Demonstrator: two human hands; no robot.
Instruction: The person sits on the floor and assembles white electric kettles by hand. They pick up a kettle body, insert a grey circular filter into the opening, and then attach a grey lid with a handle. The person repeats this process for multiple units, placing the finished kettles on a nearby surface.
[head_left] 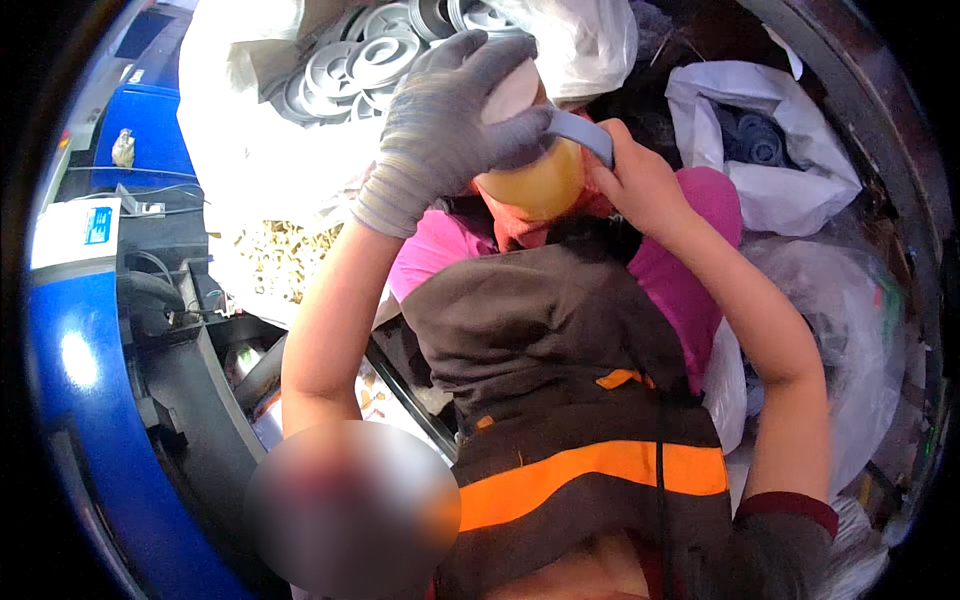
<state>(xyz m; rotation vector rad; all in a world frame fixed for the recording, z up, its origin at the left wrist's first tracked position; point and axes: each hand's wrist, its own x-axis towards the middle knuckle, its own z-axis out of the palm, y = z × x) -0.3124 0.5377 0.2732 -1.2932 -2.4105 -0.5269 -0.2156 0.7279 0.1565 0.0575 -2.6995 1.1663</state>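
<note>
My left hand (440, 130), in a grey striped work glove, curls round a pale round piece (511, 93) in front of my lap. The gloved thumb lies against a blue-grey curved plastic piece (583, 134). My bare right hand (640, 180) pinches the other end of this curved piece between thumb and fingers. Just below both hands shows a rounded yellow thing (540, 185); I cannot tell whether it joins the pieces I hold. Reddish cloth (522, 228) lies beneath it.
Grey round plastic parts (350, 68) fill a white bag (225, 130) ahead. Small brass-coloured pieces (275, 260) lie at left. Another white bag (800, 195) at right holds dark blue round parts (755, 138). Blue machinery (80, 350) stands at far left, clear plastic bags (840, 330) at right.
</note>
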